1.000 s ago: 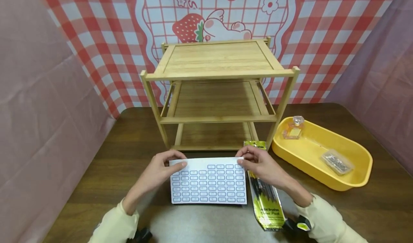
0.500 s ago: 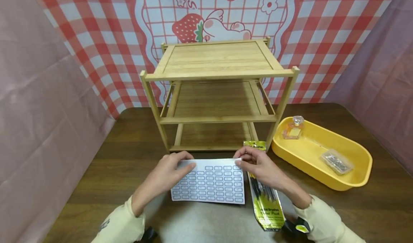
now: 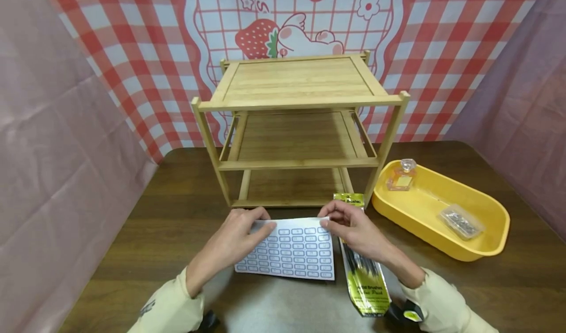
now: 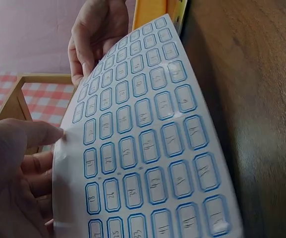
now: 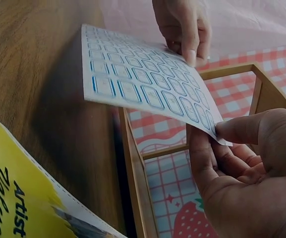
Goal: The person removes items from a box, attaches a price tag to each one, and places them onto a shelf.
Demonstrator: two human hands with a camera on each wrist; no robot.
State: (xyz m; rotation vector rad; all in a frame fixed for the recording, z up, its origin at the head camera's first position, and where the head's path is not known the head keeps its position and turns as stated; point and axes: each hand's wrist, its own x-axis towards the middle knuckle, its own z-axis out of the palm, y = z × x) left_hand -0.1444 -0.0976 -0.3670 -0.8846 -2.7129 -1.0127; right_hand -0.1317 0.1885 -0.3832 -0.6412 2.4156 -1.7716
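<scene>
A white sheet of blue-framed labels [image 3: 294, 254] is held up between both hands, in front of the wooden shelf. My left hand [image 3: 236, 237] pinches its top edge left of the middle, thumb in front and fingers behind. My right hand [image 3: 355, 230] pinches the top right corner. In the left wrist view the labels [image 4: 143, 119] carry small handwritten marks, and the sheet curves slightly. The right wrist view shows the corner of the sheet [image 5: 147, 84] between thumb and fingers of my right hand [image 5: 252, 168].
A three-tier wooden shelf [image 3: 300, 163] stands behind the sheet. Under my right forearm lies a yellow-green pack of artist brushes [image 3: 369, 291]. The yellow tray [image 3: 420, 225] at the right holds a perfume bottle [image 3: 401, 176] and a clear box of small metal pieces [image 3: 461, 221].
My left hand has shifted right along the sheet's top edge, closer to my right hand. The sheet has tilted a little, and my right hand has moved slightly left.
</scene>
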